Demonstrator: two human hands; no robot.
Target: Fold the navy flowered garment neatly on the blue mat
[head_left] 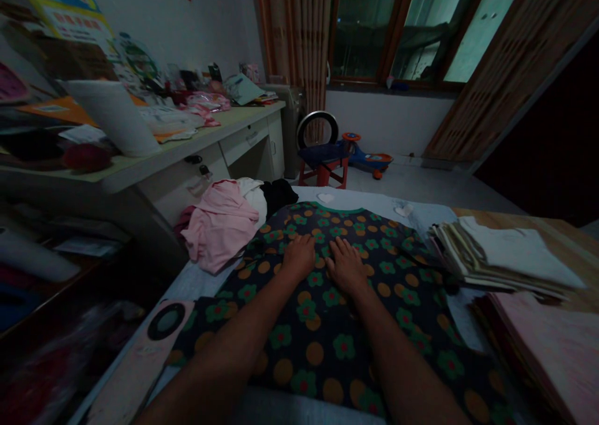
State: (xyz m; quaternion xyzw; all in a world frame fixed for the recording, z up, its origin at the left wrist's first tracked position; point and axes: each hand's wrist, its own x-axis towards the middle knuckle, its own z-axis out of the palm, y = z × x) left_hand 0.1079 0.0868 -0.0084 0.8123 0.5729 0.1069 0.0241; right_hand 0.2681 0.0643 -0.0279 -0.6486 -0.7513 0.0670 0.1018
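A dark long-sleeved top (314, 352) with green flowers and orange dots lies spread out in front of me, its green-edged neckline at the far side. My left hand (300, 254) rests palm down on its upper middle, fingers stretched forward. Just to the right, my right hand (346, 264) also presses flat on the cloth with its fingers a little apart. Neither hand grips anything. The sleeves reach out to both sides, and my forearms cover part of the body of the top.
Crumpled pink cloth (223, 222) and black cloth (279, 193) lie at the far left. On the right are a folded stack with white on top (519, 250) and a pink-topped stack (552, 344). A cluttered desk (187, 144) flanks the left; a red stool (322, 174) stands beyond.
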